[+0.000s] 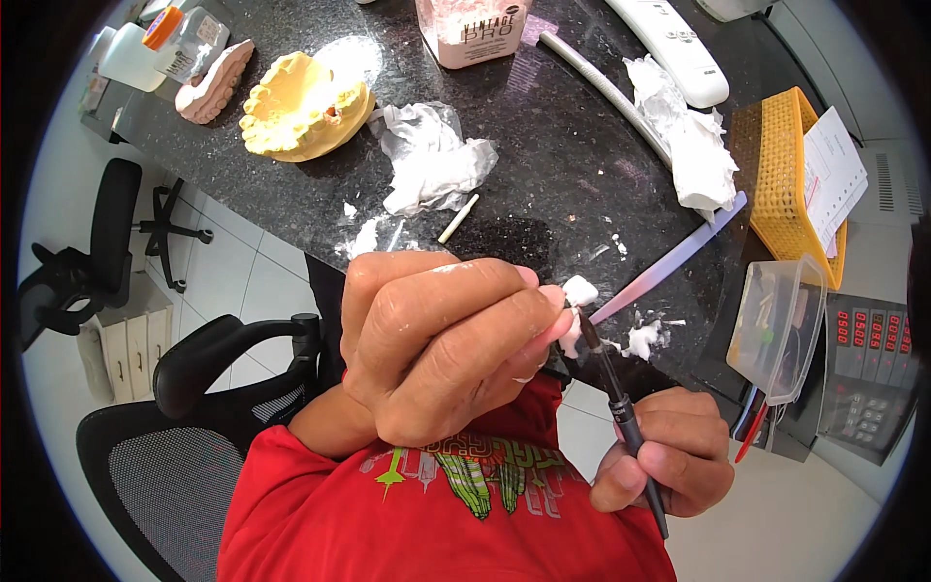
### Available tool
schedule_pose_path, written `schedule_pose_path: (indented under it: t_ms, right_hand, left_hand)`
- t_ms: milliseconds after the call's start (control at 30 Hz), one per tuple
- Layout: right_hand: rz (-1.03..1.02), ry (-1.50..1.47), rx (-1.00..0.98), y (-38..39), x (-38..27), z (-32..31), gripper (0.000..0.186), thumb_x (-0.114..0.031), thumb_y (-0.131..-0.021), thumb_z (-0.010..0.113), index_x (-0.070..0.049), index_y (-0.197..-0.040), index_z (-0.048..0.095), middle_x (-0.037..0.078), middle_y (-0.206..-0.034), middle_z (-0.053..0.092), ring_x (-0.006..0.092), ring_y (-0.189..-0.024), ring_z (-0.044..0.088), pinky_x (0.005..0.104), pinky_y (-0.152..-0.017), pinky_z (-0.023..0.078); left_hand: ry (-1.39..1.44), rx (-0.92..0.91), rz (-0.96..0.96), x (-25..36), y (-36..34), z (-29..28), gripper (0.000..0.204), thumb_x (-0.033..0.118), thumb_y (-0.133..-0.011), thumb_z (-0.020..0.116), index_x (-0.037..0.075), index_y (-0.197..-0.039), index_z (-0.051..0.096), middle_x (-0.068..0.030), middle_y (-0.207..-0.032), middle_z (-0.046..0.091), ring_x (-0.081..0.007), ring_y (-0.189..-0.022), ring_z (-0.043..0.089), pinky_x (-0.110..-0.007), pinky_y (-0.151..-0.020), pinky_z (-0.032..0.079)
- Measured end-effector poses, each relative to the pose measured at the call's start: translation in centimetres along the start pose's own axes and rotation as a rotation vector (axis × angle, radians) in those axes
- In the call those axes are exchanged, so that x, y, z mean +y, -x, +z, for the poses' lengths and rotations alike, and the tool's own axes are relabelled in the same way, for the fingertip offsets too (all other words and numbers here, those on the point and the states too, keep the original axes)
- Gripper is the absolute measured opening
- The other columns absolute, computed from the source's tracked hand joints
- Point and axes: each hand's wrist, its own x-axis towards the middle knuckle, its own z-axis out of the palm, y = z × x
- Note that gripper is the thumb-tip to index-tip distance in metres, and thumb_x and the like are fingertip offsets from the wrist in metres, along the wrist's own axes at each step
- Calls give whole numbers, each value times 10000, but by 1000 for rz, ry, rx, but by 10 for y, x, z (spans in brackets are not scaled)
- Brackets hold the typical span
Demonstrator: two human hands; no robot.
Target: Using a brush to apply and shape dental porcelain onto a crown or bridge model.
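Observation:
My left hand (451,344) is closed, pinching a small piece with white and pinkish material (580,291), partly hidden by the fingertips. My right hand (679,451) grips a black-handled brush (613,383), its tip at that small piece. Just beyond lie a pink-to-violet flexible strip (669,262) and crumbs of white paste (644,339). A short pale stick (458,218) lies on the dark speckled counter (562,136) near crumpled white tissue (432,160).
A yellow dental cast (301,112), pink cast (213,82), bottles (136,60) and powder jar (465,34) sit behind. Right are tissue (700,155), yellow basket (776,184), plastic box (771,330) and keypad device (863,378). Black chairs (165,475) stand left.

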Motion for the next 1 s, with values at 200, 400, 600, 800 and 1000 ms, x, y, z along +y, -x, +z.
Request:
schedule_pose_path:
  t_ms: [200, 400, 600, 800, 1000]
  right_hand:
    - [8, 19, -20, 0, -1, 0, 245, -123, -754, 725, -54, -932, 573, 55, -725, 585, 153, -544, 589, 242, -434, 533]
    - [7, 12, -25, 0, 0, 0, 257, -119, -751, 727, -51, -941, 567, 58, -726, 584, 158, -546, 590, 244, -433, 530]
    - [2, 2, -50, -1, 0, -3, 269, -125, -753, 731, -54, -950, 563, 58, -736, 584, 161, -553, 591, 248, -442, 533]
    - [9, -6, -72, -2, 0, -5, 285, -153, -755, 749, -55, -952, 567, 59, -742, 584, 166, -556, 592, 250, -445, 538]
    - [20, 6, -38, 0, 0, 0, 271, -158, -759, 750, -60, -939, 573, 59, -744, 586, 163, -558, 594, 249, -442, 539]
  left_hand:
    - [6, -1, -3, 0, 0, 0, 157, 152, -809, 727, 106, -911, 616, -29, -846, 576, -153, -715, 559, -264, -626, 429]
    - [32, 39, 4, -2, 3, 3, 220, 118, -718, 767, 99, -910, 660, -14, -845, 606, -137, -705, 556, -250, -617, 422]
    - [62, 87, 14, -3, 1, 4, 296, 85, -629, 804, 92, -908, 705, 2, -842, 636, -120, -709, 554, -233, -606, 417]
    - [56, 96, 23, -3, 1, 4, 305, 77, -617, 800, 89, -907, 706, 2, -843, 635, -122, -705, 553, -232, -606, 417]
    - [12, 13, 11, -1, 2, 1, 192, 136, -770, 752, 113, -909, 623, -31, -848, 588, -158, -680, 532, -270, -621, 406]
